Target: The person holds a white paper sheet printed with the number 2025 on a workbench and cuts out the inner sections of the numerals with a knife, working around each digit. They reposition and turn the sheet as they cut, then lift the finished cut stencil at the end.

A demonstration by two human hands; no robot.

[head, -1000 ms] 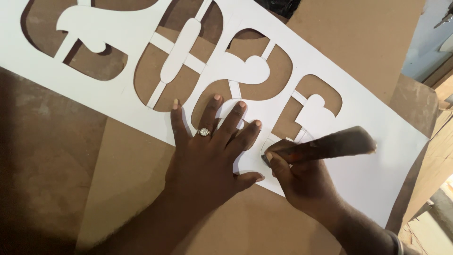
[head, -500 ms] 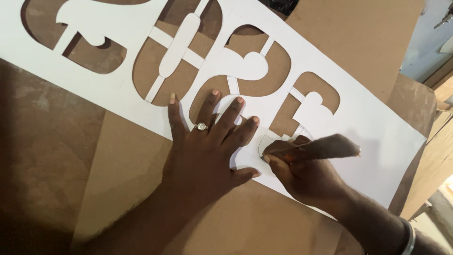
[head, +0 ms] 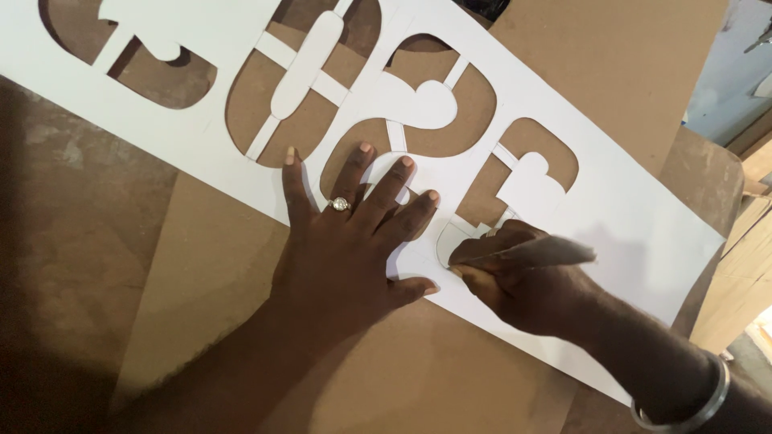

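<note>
A long white paper stencil [head: 635,217] with large cut-out shapes lies slanted across a brown board [head: 450,378]. My left hand [head: 346,249], a ring on one finger, lies flat with fingers spread on the stencil's lower edge. Just to its right, my right hand [head: 523,281] grips a thin, motion-blurred tool [head: 547,251], likely a pencil or knife. Its tip meets the sheet at a small cut-out near the lower edge. A metal bangle [head: 691,402] sits on my right wrist.
The brown board rests on a darker worn surface [head: 72,265] at the left. More brown board panels [head: 635,64] lie beyond the stencil at the upper right, and stacked board edges [head: 740,273] show at the far right.
My right hand has shifted slightly left and down along the stencil's lower edge while the tool keeps moving. My left hand stays pressed flat, with only a slight shift.
</note>
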